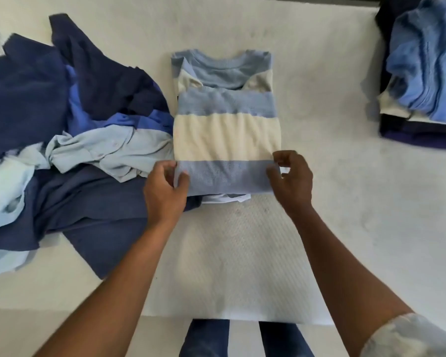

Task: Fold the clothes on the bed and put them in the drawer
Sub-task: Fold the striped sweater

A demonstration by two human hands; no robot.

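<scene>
Striped shirt (227, 135) lies flat mid-bed (319, 176), sleeves folded in, collar at far end. Left grip (165, 189) pinches its near-left corner, thumb on the blue hem band; right grip (291, 181) pinches the near-right corner, fingers curled at the edge. Shirt runs away from both grips, hem btwn them. Unfolded pile (62, 124) touches shirt's left side; folded stack (422, 73) sits well apart, far right
</scene>
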